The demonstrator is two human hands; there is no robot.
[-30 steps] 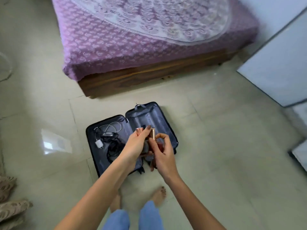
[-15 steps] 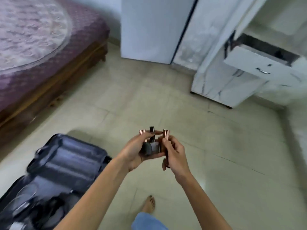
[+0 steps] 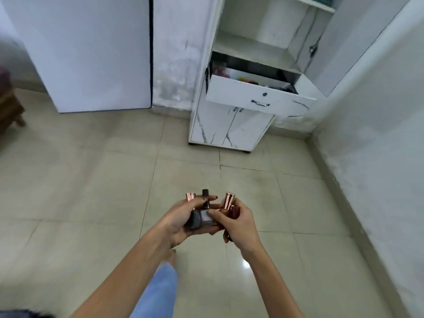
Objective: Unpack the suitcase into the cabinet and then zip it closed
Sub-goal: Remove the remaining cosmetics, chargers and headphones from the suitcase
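Observation:
My left hand (image 3: 181,222) cradles a small grey glass bottle (image 3: 204,218) with a dark cap, plus a rose-gold capped tube (image 3: 190,196) sticking up behind the fingers. My right hand (image 3: 239,222) grips another rose-gold capped tube (image 3: 228,201) and a dark red one (image 3: 235,212), its thumb resting on the grey bottle. Both hands meet over the tiled floor. Ahead stands the white marble-look cabinet (image 3: 229,127) with its drawer (image 3: 259,98) pulled open, several items inside. Only a dark corner of the suitcase (image 3: 23,314) shows at the bottom left.
A white door panel (image 3: 87,53) leans left of the cabinet. The wooden bed corner (image 3: 9,109) is at the far left. A white wall (image 3: 378,145) runs along the right. Open shelves (image 3: 257,45) sit above the drawer. My jeans leg (image 3: 160,290) is below the hands.
The view has swung from the open suitcase by the bed to the cabinet. Both hands carried the cosmetics away from the suitcase, and the cabinet is now nearer and centred.

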